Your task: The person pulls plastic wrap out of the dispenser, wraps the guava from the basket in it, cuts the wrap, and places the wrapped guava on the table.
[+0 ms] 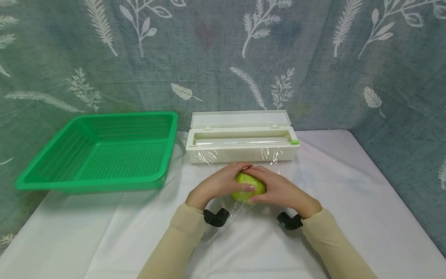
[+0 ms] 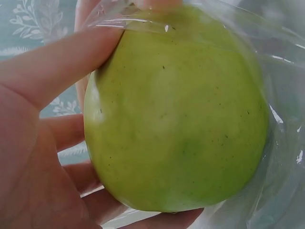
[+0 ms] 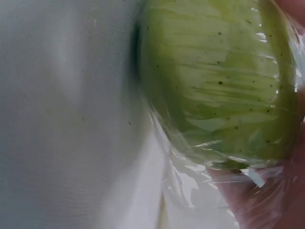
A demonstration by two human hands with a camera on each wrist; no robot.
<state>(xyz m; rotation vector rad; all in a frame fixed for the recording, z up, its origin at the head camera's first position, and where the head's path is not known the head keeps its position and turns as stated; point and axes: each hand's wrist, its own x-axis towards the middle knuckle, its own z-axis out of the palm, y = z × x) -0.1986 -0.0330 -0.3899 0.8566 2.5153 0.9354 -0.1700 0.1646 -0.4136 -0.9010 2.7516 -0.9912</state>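
Nearest me I count two beige sleeves (image 1: 174,244), and two black wrist cameras (image 1: 216,217), one at each wrist. Past them are the person's two hands, both on one green fruit (image 1: 249,180), directly in front of the box. The left hand (image 1: 221,182) grasps it from the left, thumb on the near face and fingers curled round behind. The right hand (image 1: 277,186) grips the other side, its thumb low on the near face, and the fingertips meet over the far side. I cannot tell whether the fruit touches the cloth.

One sheet of transparent film (image 1: 236,211) lies creased over the fruit; a loose strip trails toward me beside the left wrist. Beyond the hands it reaches back over the front wall of one white box (image 1: 240,155). The box holds one roll of film (image 1: 240,142); its hinged lid (image 1: 240,119) stands raised at the back, and one small green tab (image 1: 294,142) sits at its right end.

To the left is one green basket (image 1: 104,184), with slotted walls and a perforated floor; its left end appears to jut past the table edge. Only a narrow gap separates basket from box, and the hands work just in front of the box. My widest room is on the right, where white cloth (image 1: 352,201) runs to the slanting table edge. Behind everything hangs a grey-blue leaf-patterned curtain (image 1: 205,58).
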